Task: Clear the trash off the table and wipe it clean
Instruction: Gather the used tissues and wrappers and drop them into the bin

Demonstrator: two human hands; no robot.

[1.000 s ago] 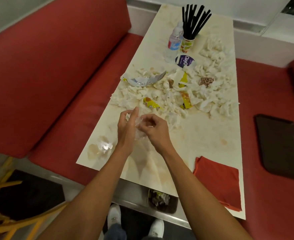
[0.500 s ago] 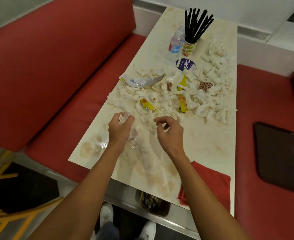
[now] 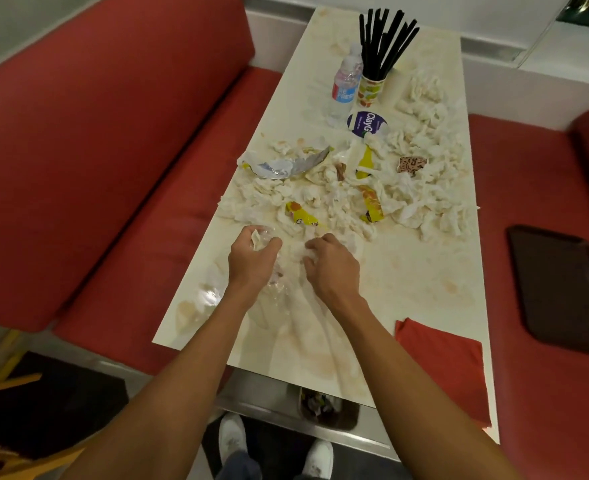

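The long cream table (image 3: 407, 271) is stained and carries a wide pile of crumpled white tissues (image 3: 341, 199) across its middle. Mixed into the pile are a silver wrapper (image 3: 286, 166) and yellow wrappers (image 3: 301, 218). My left hand (image 3: 251, 261) grips the mouth of a clear plastic bag (image 3: 275, 289), which hangs below it, with a bit of white tissue showing at the fingers. My right hand (image 3: 332, 268) is beside it, fingers curled down onto a crumpled tissue (image 3: 301, 252) at the pile's near edge. A folded red cloth (image 3: 442, 368) lies at the near right corner.
A water bottle (image 3: 346, 84), a cup of black straws (image 3: 372, 88) and a blue round lid (image 3: 367, 123) stand at the far end. Crumpled clear plastic (image 3: 210, 296) lies near the left corner. A bin (image 3: 324, 407) sits under the near edge. Red benches flank the table; a dark tray (image 3: 563, 289) lies on the right one.
My hands were together on the clear bag. The right hand let go, moved apart and now reaches down onto a tissue, while the left keeps the bag.
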